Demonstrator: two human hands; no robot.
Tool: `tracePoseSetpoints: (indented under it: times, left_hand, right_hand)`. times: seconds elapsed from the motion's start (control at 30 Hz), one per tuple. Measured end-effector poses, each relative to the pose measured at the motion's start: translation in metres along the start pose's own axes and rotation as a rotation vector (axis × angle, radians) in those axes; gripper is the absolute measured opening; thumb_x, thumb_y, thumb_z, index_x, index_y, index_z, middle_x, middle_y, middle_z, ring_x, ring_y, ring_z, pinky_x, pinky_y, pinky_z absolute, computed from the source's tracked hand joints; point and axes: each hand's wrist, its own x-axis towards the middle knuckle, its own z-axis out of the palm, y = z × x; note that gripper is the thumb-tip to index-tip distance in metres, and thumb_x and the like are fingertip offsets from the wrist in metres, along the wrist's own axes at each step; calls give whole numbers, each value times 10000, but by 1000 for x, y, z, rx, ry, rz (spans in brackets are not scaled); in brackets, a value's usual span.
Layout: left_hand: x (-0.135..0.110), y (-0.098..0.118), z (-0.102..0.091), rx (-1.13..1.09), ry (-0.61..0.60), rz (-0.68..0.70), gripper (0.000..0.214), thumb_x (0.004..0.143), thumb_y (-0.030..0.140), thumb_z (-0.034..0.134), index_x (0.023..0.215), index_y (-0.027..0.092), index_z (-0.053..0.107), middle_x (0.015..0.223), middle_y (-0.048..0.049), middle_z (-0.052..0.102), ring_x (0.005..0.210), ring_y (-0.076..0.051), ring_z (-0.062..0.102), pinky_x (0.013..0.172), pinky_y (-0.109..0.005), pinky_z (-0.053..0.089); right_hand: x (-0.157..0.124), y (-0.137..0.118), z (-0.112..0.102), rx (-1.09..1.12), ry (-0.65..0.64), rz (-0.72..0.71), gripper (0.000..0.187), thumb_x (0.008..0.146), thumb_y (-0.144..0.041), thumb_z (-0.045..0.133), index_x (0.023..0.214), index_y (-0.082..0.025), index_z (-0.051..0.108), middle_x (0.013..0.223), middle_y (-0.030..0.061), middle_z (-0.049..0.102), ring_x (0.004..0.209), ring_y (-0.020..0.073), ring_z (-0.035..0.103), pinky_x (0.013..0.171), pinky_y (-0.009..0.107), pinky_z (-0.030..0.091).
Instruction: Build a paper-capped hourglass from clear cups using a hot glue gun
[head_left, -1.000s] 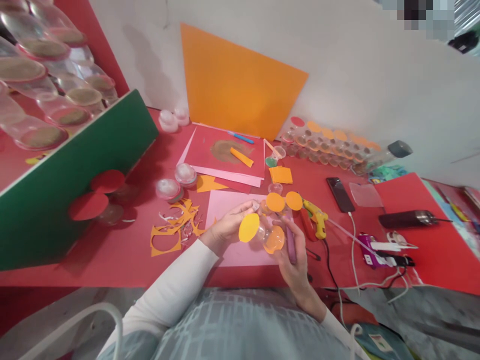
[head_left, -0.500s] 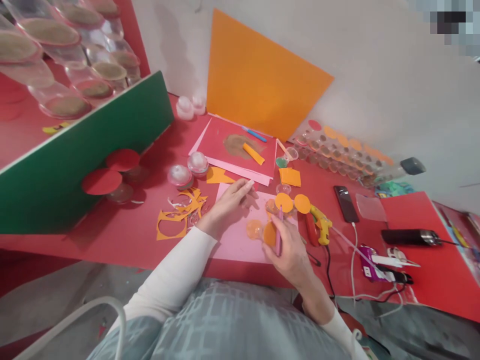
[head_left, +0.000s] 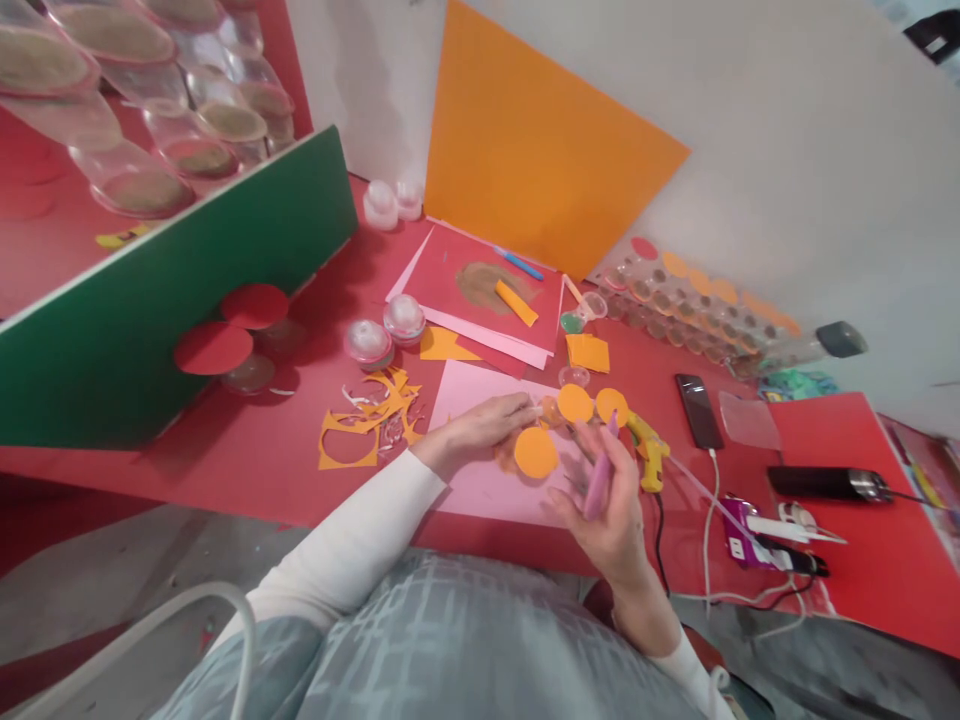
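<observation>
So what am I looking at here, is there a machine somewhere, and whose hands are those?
No machine: a person wears a camera on the head, looking down at their own two hands. The left hand lies open on a pink sheet beside an orange paper disc. The right hand grips a purple pen-like tool. On the red table lie a yellow glue gun, a phone and orange paper scraps; a big orange sheet leans on the wall.

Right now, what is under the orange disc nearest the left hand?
A pink sheet on the red table shows around the orange disc; whatever sits directly beneath it is covered.
</observation>
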Motion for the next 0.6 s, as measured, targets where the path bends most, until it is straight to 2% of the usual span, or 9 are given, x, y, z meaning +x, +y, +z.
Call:
tracePoseSetpoints:
  times: [0.1,0.17,0.2,0.33,0.5,0.6]
  left_hand:
    - [1,1,5,-29,-62,-66,447,890,652,535,896,208,490,524,76,494,353,-105,487,354,-206,332]
    - [2,2,7,-53,-95,-90,458,883,663,541,911,209,484,543,76,516,349,-101,499,345,-197,344]
    - [2,2,7,-59,-103,-99,465,879,670,545,914,210,482,554,76,525,349,-98,505,344,-193,351]
    - [3,-1,7,-61,-78,-145,487,872,694,544,912,215,470,564,75,548,365,-106,544,356,-190,390]
    - [3,-4,6,-46,-59,-138,457,909,661,523,940,206,505,560,58,578,394,-109,575,376,-176,377]
    - [3,-3,6,-25,-53,-130,456,910,661,519,935,205,514,557,60,573,389,-111,571,380,-185,391]
  right_hand:
    - [-3,-5,-4,-15,172,-78,455,948,-157,607,1382,-270,527,1102,88,753,1001,246,750,738,379,657]
    - [-3,-6,-5,-41,249,-80,309,979,-164,550,1264,-259,623,832,25,753,745,208,755,645,350,636]
    - [-4,-6,-5,-43,264,-64,262,989,-182,533,1211,-250,655,760,9,729,656,193,728,604,338,619]
    - [-6,1,-4,-27,245,26,185,980,-249,549,1049,-240,720,722,7,677,518,149,613,466,275,526]
    - [-3,3,6,0,224,85,143,958,-256,554,1013,-216,680,754,22,682,509,140,610,427,245,494]
    - [2,0,12,-4,201,53,86,936,-206,575,978,-220,649,746,6,658,513,126,598,423,224,478]
